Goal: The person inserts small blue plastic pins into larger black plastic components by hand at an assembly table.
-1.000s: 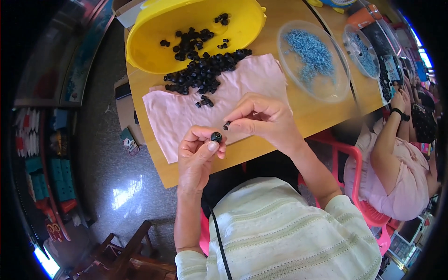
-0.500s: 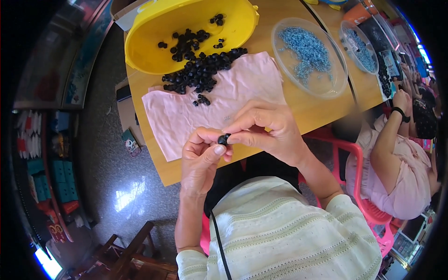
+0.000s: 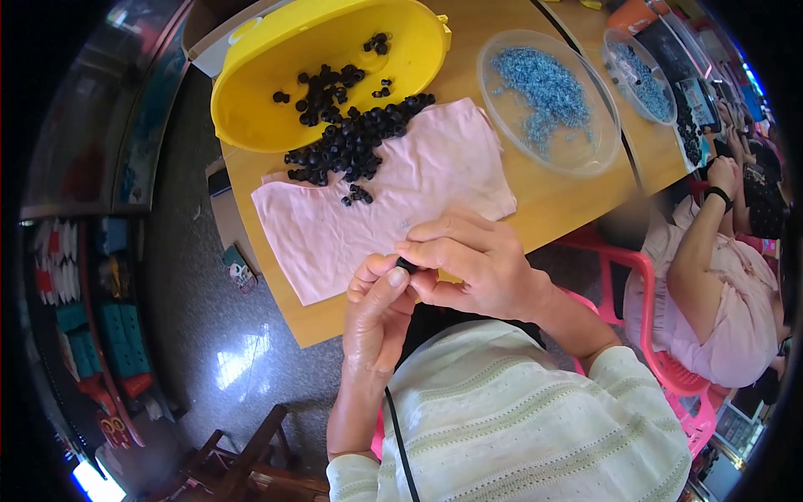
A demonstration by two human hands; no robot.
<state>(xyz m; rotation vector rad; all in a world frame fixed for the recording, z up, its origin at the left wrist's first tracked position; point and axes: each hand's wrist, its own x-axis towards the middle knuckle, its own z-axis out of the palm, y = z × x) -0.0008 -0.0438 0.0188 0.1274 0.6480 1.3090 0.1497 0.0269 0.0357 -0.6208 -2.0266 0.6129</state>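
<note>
My left hand [image 3: 378, 314] and my right hand [image 3: 473, 263] meet at the near edge of the wooden table [image 3: 544, 197], fingertips pressed together around one small black part [image 3: 406, 265]. Most of that part is hidden by my fingers. Just beyond my hands lies a pink cloth [image 3: 368, 213] with a pile of small black parts [image 3: 351, 144] on its far end. Behind the cloth stands a yellow tub [image 3: 251, 92] with more black parts inside.
A clear round dish [image 3: 585, 155] of blue beads stands right of the cloth, a second clear dish [image 3: 623, 71] further right. Another person [image 3: 719, 276] sits on a pink chair [image 3: 644, 276] at my right. Shiny floor and wooden furniture [image 3: 242, 452] lie to my left.
My two hands have closed together: the black part, earlier showing on my left fingertips, is now pinched between both hands and mostly covered.
</note>
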